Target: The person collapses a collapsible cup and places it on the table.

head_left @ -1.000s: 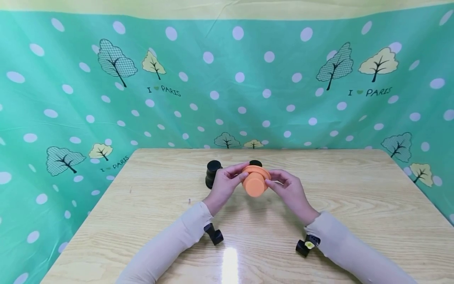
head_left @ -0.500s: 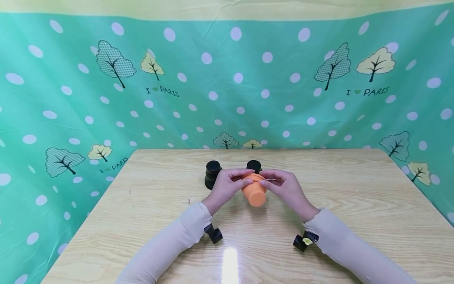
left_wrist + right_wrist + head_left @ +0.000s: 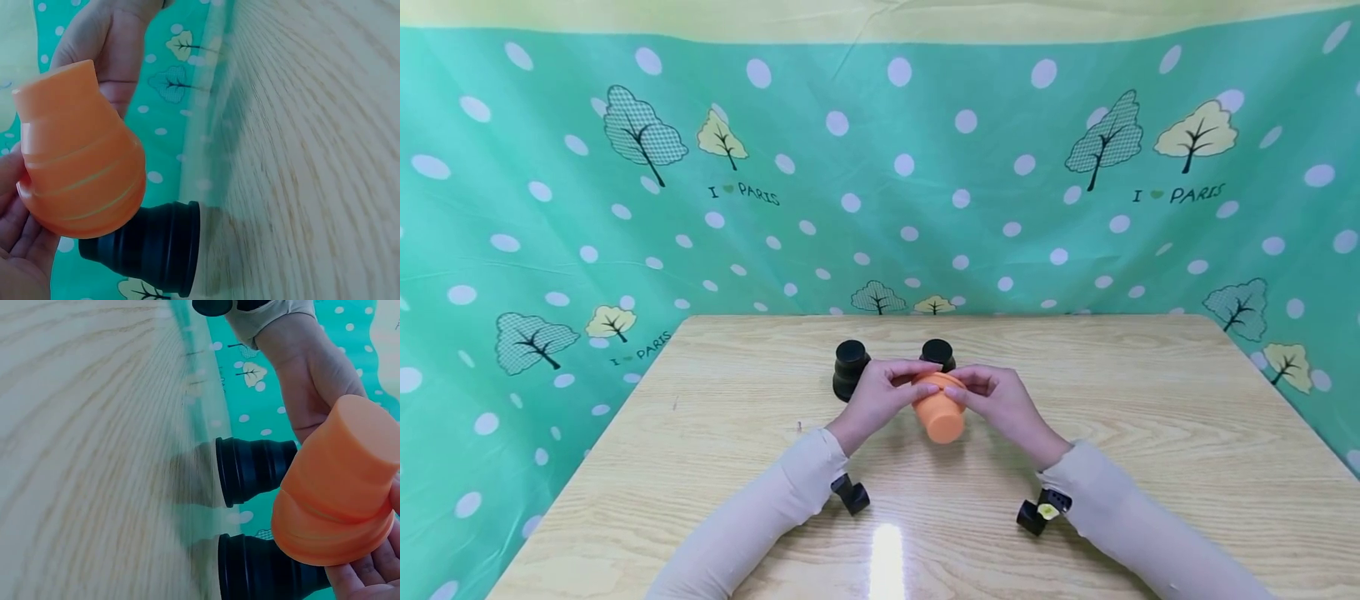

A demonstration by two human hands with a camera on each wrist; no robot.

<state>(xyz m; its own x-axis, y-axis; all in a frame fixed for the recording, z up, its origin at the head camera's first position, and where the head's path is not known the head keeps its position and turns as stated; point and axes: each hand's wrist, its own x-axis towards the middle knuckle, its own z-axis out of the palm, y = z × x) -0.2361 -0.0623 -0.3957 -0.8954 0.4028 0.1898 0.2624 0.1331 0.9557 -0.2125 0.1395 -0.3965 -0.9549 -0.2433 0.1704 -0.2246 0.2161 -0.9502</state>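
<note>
An orange collapsible cup [image 3: 943,421] with ringed, stepped walls is held above the middle of the table, its small flat base tilted toward me. My left hand [image 3: 880,396] pinches its wide rim from the left, thumb on the near side. From the right, my right hand [image 3: 1006,404] pinches the same rim between thumb and fingers. In the left wrist view the cup's [image 3: 81,156] walls bulge in folds; the right wrist view shows a crease across the cup [image 3: 340,487]. Just behind the hands are two black ringed cups, the left one [image 3: 850,362] partly covered by my left hand.
The second black cup [image 3: 937,353] stands wide end down behind the orange one. Both stand on the light wood table [image 3: 1150,392]. A green dotted curtain [image 3: 805,250] hangs along the table's back. Black wrist cameras, the left one [image 3: 852,496] included, hang below the sleeves.
The orange cup has come down slightly and tilted, and its body looks longer, drawn out from the rim. Both hands moved slightly down and closer together, uncovering more of the rear black cup.
</note>
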